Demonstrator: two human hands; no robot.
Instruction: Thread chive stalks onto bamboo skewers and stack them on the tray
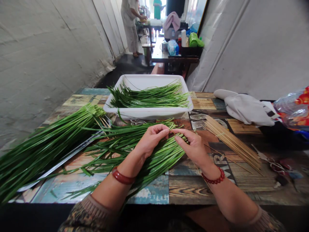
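My left hand (154, 137) is closed in a pinch over the pale stalk ends of loose garlic chives (166, 149); the fingers hide most of what it grips. Touching close beside it, my right hand (193, 145) pinches a thin bamboo skewer (173, 131), whose tip shows between the two hands. Beneath both hands, the chives spread leaf ends toward the lower left. To the left lies a thick bundle of chives (48, 141) with skewers through its stalk ends, resting by a long shiny metal edge (70, 156).
A white plastic tub (148, 112) of chives stands behind my hands. At right are a bundle of bamboo skewers (231, 145), a white cap (246, 108), keys (277, 166) and a plastic bag (294, 106). A person (130, 25) stands farther back near a cluttered table (159, 58).
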